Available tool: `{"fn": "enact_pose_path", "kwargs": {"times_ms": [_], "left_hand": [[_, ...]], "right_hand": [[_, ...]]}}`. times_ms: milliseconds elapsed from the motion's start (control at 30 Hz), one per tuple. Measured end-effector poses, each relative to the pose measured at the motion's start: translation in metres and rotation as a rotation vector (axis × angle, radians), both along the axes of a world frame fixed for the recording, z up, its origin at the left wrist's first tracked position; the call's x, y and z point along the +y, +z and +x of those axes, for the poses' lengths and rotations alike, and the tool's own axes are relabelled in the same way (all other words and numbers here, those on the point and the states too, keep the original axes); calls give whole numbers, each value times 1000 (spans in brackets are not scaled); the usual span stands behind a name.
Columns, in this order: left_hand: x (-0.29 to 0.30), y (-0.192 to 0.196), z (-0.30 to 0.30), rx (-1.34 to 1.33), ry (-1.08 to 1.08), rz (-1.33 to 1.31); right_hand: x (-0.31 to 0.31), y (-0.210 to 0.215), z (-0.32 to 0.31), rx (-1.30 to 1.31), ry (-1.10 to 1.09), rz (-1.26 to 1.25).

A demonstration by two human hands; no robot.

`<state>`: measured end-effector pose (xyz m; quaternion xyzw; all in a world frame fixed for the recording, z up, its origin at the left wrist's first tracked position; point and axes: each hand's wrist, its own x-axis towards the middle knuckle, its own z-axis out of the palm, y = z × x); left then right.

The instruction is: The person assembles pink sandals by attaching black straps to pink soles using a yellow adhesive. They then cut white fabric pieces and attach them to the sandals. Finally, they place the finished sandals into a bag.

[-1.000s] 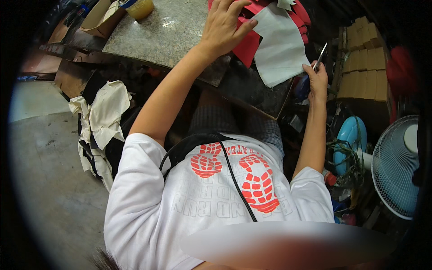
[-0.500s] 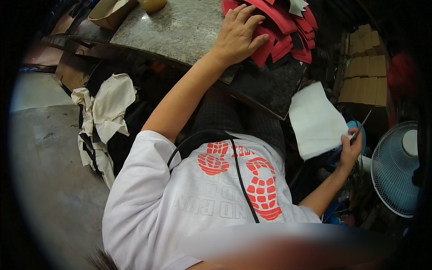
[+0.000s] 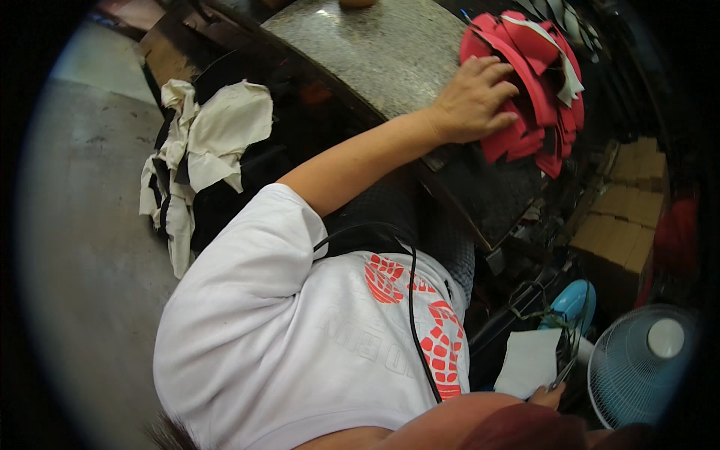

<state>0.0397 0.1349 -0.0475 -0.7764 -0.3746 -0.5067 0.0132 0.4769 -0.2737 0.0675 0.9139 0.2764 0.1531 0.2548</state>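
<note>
My left hand (image 3: 476,101) lies with fingers spread on the near left side of a pile of curved red pieces (image 3: 536,120), which look like cut foam or sheet material. A strip of white cloth (image 3: 568,75) lies on top of the pile. Low on the right, my right hand (image 3: 547,396) is partly hidden behind my shoulder. It grips a white piece of cloth (image 3: 527,360) together with a slim metal blade (image 3: 562,373), perhaps scissors. The cloth hangs beside my body, apart from the table.
The speckled grey tabletop (image 3: 367,52) holds the pile at its right end. Cream cloth scraps (image 3: 229,135) hang at the left. Stacked brown cardboard (image 3: 626,202), a light blue object (image 3: 574,304) and a caged fan (image 3: 637,367) stand on the right, close to my right hand.
The view has turned, so the table and pile sit further right. My right hand and the white cloth have come down, closer to my body. The left hand stays on the red pieces.
</note>
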Motion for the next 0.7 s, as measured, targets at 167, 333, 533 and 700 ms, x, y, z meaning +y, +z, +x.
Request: {"fn": "enact_pose_path", "kwargs": {"times_ms": [167,333,533,700], "left_hand": [[-3,3,-3,-3,5,27],[-2,3,-4,-36,-5,12],[-4,1,-5,-76,11,8],[-3,0,-8,-63,13,23]], "right_hand": [[-52,-26,69,-10,-151,-129],[-110,-21,103,-319,369,187],[-81,4,56,-443,709,372],[-45,8,27,-236,210,-11]]}}
